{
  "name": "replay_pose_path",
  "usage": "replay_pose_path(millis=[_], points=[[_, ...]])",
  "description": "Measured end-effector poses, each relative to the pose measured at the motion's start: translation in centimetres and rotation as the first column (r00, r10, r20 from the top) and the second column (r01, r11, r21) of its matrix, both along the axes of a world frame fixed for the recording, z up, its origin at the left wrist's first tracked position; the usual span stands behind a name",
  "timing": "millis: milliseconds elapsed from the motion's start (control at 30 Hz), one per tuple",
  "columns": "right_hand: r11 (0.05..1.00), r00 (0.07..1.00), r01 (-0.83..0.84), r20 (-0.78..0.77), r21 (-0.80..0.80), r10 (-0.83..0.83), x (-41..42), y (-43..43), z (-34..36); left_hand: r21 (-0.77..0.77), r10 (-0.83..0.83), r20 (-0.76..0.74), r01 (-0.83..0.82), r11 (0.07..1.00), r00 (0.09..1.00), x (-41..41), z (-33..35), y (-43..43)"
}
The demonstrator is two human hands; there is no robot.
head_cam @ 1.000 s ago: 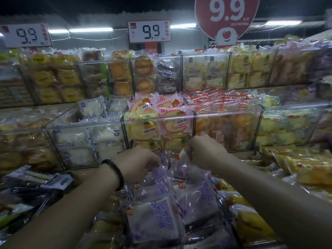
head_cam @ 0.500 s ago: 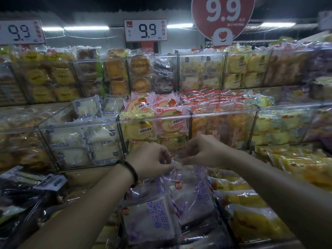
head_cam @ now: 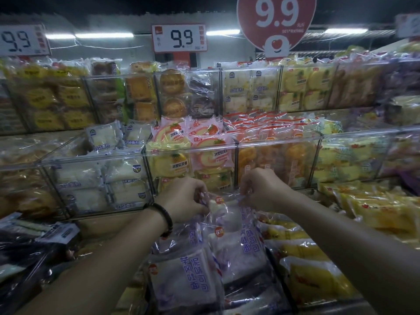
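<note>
Pinching the top seam of the purple-lettered bread packet (head_cam: 234,226) at both ends: left hand (head_cam: 183,198) curled on the left corner, right hand (head_cam: 261,189) curled on the right corner, with clear film bunched under the fingertips. Brought closer together than a second ago, the left hand then lower and further out to the left. Hardly shifted since half a second ago, with the seam drawn only a touch wider between the two grips. Held in the lowest row of the display, just in front of the clear bin (head_cam: 191,153) of roll cakes and below its rim. Standing near upright and tilted a little, long axis running from the pinched seam down toward the viewer. Pointing top end up at the shelves, printed face to the camera, purple lettering running down its length. Overlapping from behind a second purple-lettered packet (head_cam: 181,287), set lower and to the left, the same way round. Flanked on the right by yellow packets (head_cam: 318,280) lying flatter. Wearing a black wristband (head_cam: 167,220) on the left wrist.
</note>
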State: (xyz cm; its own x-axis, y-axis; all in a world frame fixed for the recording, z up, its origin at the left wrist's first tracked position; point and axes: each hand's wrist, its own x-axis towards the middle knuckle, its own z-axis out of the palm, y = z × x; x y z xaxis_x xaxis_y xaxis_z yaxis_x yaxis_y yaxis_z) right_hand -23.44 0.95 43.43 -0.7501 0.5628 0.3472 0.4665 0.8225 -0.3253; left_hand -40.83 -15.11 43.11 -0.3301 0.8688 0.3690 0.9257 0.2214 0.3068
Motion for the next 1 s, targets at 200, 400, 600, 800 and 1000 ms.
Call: replay_pose_path(millis=[200, 400, 600, 800, 1000], points=[[1.0, 0.981, 0.012, 0.195, -0.015, -0.009, -0.2, -0.4, 0.0, -0.124, -0.063, 0.115, 0.077, 0.989, 0.991, -1.5, 1.6, -3.1], [0.99, 0.954, -0.127, 0.28, 0.066, 0.103, -1.4, -3.0, 0.6, -0.34, -0.007, -0.165, -0.051, 0.939, 0.986, -2.7, 1.9, -5.1], [0.959, 0.958, -0.18, 0.262, 0.218, 0.12, -2.2, -4.4, -0.5, -0.341, -0.011, -0.377, -0.128, 0.931, 0.926, -2.9, 0.4, -4.8], [0.893, 0.964, -0.124, 0.266, 0.432, 0.005, -3.2, -4.9, -0.9, -0.209, 0.064, -0.481, -0.185, 0.96, 0.874, -2.7, -1.2, -4.4], [0.908, 0.987, -0.064, 0.164, 0.413, -0.004, -3.2, -4.3, -1.3, -0.147, 0.136, -0.503, -0.239, 0.96, 0.854, -2.7, -1.2, -4.2]])
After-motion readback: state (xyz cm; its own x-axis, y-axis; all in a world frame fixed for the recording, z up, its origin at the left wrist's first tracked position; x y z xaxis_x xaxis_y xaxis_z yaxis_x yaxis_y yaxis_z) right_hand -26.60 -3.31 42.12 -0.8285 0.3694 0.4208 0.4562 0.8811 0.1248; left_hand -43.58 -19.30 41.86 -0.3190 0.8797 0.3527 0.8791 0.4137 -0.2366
